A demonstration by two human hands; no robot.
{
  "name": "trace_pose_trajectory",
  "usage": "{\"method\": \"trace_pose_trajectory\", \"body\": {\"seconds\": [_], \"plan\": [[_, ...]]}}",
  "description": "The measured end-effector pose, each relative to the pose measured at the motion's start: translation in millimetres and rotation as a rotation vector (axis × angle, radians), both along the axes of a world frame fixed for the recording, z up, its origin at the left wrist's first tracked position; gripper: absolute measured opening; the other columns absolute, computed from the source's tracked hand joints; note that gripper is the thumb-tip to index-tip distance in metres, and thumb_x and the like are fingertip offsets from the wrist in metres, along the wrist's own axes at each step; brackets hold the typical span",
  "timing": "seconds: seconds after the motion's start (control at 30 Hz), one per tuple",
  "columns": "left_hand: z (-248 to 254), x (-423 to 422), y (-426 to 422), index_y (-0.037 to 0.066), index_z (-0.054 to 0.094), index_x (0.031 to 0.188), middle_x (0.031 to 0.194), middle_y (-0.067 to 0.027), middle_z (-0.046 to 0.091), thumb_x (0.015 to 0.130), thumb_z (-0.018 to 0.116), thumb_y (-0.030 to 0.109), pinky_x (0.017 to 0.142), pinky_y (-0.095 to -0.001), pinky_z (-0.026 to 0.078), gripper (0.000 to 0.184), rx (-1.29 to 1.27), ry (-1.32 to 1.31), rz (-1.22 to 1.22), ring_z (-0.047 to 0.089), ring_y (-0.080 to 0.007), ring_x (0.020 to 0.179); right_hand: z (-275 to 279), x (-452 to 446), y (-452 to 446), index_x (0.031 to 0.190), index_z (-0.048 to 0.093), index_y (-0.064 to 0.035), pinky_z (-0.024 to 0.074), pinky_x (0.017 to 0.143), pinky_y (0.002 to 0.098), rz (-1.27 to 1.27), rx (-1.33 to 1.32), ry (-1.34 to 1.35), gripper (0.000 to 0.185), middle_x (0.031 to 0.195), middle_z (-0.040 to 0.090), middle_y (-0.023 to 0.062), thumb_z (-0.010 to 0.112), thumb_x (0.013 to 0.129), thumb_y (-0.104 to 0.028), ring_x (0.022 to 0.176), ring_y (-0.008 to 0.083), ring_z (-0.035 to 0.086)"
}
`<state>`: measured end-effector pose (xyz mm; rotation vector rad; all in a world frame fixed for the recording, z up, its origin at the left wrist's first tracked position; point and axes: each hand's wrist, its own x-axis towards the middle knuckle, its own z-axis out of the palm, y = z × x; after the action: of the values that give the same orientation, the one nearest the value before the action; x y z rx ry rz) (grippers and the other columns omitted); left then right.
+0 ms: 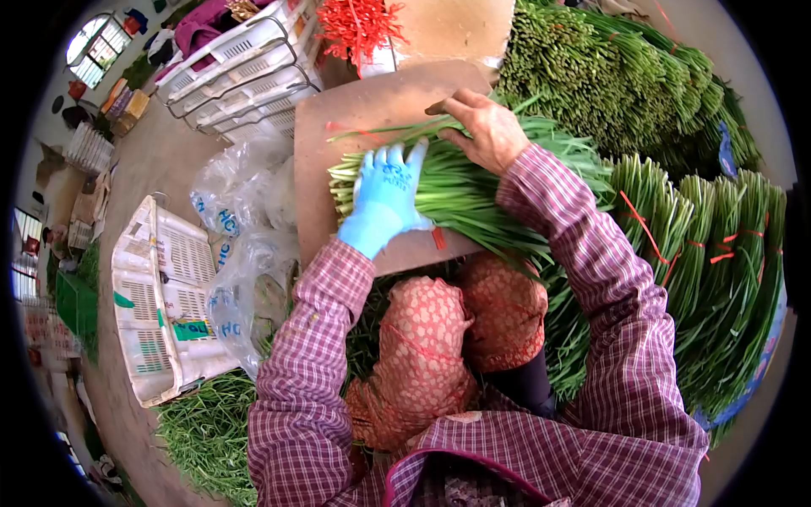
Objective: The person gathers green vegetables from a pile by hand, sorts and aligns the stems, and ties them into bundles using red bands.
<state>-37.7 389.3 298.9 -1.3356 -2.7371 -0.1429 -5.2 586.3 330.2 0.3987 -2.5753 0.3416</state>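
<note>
A loose bunch of garlic chives [473, 190] lies across a brown board [317, 203] over the lap, pale cut ends to the left and green leaves to the right. My left hand [387, 194], in a blue glove, grips the bunch near its cut ends, fingers across the top and thumb on the near side. My bare right hand [490, 131] is over the far edge of the bunch, thumb and fingers apart, with a few stalks beneath. A red tie [438, 238] shows at the board's near side.
Red ties [359, 34] hang beyond the board. Tied chives [710, 245] stand at right, below a large green stack [608, 80]. On the left are a white crate [144, 296], clear plastic bags [249, 262] and stacked crates [245, 76]. Loose greens [207, 431] cover the floor.
</note>
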Motion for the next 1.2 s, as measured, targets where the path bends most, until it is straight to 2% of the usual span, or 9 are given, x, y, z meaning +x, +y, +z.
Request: {"method": "trace_pose_trajectory", "body": {"seconds": [0.17,0.33,0.5,0.67,0.83,0.93,1.07,1.13,1.2], "plan": [[9,-6,4,0.01,0.033,0.141,0.122,-0.0164,0.053,0.047,0.087,0.042,0.099,-0.043,0.038,0.113,-0.011,-0.076,0.022,0.051,-0.0321,0.115,-8,89,-34,0.087,0.057,-0.009,0.0508,0.059,0.0402,0.217,-0.205,-0.054,0.01,0.077,0.059,0.0096,0.061,0.084,-0.018,0.066,0.0301,0.061],[13,-10,10,0.013,0.031,0.143,0.12,-0.0165,0.055,0.048,0.087,0.044,0.097,-0.0439,0.042,0.114,-0.062,-0.086,0.061,0.054,-0.0324,0.111,-54,126,-56,0.08,0.056,-0.0068,0.0496,0.055,0.0417,-0.019,-0.147,-0.179,0.021,0.074,0.061,0.0101,0.065,0.082,-0.026,0.065,0.0297,0.063],[14,-13,12,0.013,0.03,0.144,0.119,-0.0168,0.056,0.05,0.087,0.045,0.096,-0.0445,0.042,0.114,-0.095,-0.085,0.073,0.055,-0.0329,0.11,-61,107,-83,0.079,0.06,-0.0033,0.0504,0.056,0.0401,-0.368,0.018,-0.371,0.047,0.072,0.063,0.0136,0.07,0.074,-0.048,0.064,0.03,0.064],[17,-14,14,0.013,0.03,0.144,0.117,-0.0175,0.057,0.05,0.086,0.044,0.094,-0.0438,0.044,0.114,-0.116,-0.098,0.088,0.057,-0.0341,0.107,-75,89,-84,0.073,0.06,-0.0021,0.0503,0.06,0.0454,-0.36,-0.067,-0.344,0.027,0.067,0.062,0.0183,0.065,0.076,-0.028,0.063,0.0361,0.063],[16,-13,13,0.012,0.034,0.142,0.116,-0.018,0.059,0.05,0.087,0.043,0.094,-0.0436,0.045,0.111,-0.097,-0.086,0.077,0.058,-0.0323,0.108,-73,104,-68,0.075,0.064,-0.0026,0.0518,0.066,0.0455,-0.259,-0.189,-0.401,0.024,0.069,0.063,0.0202,0.064,0.074,-0.027,0.068,0.0387,0.063],[13,-15,12,0.014,0.029,0.144,0.117,-0.0176,0.057,0.05,0.086,0.043,0.094,-0.0441,0.044,0.114,-0.089,-0.077,0.08,0.057,-0.0346,0.107,-73,131,-59,0.077,0.064,-0.0033,0.0514,0.067,0.0462,-0.129,-0.432,-0.383,0.026,0.072,0.064,0.0209,0.063,0.079,-0.03,0.069,0.0376,0.064],[12,-16,13,0.015,0.033,0.143,0.117,-0.0175,0.058,0.05,0.087,0.044,0.095,-0.0439,0.045,0.112,-0.083,-0.085,0.086,0.057,-0.0319,0.109,-68,130,-73,0.075,0.065,-0.0041,0.0519,0.063,0.0457,-0.347,-0.36,-0.28,0.032,0.071,0.065,0.0183,0.066,0.079,-0.036,0.068,0.0355,0.065],[16,-16,13,0.015,0.032,0.143,0.118,-0.0175,0.058,0.05,0.087,0.044,0.095,-0.044,0.044,0.112,-0.087,-0.095,0.092,0.057,-0.0319,0.109,-51,115,-87,0.075,0.066,-0.0049,0.0524,0.061,0.0428,-0.483,-0.096,-0.527,0.031,0.07,0.066,0.0161,0.066,0.079,-0.036,0.068,0.0328,0.066],[20,-15,15,0.015,0.031,0.144,0.119,-0.0178,0.058,0.051,0.087,0.044,0.096,-0.0438,0.044,0.112,-0.129,-0.111,0.111,0.057,-0.032,0.11,-57,105,-93,0.075,0.065,-0.0054,0.0519,0.06,0.0425,-0.452,-0.061,-0.474,0.033,0.069,0.065,0.0158,0.065,0.081,-0.038,0.066,0.0324,0.066]]}}
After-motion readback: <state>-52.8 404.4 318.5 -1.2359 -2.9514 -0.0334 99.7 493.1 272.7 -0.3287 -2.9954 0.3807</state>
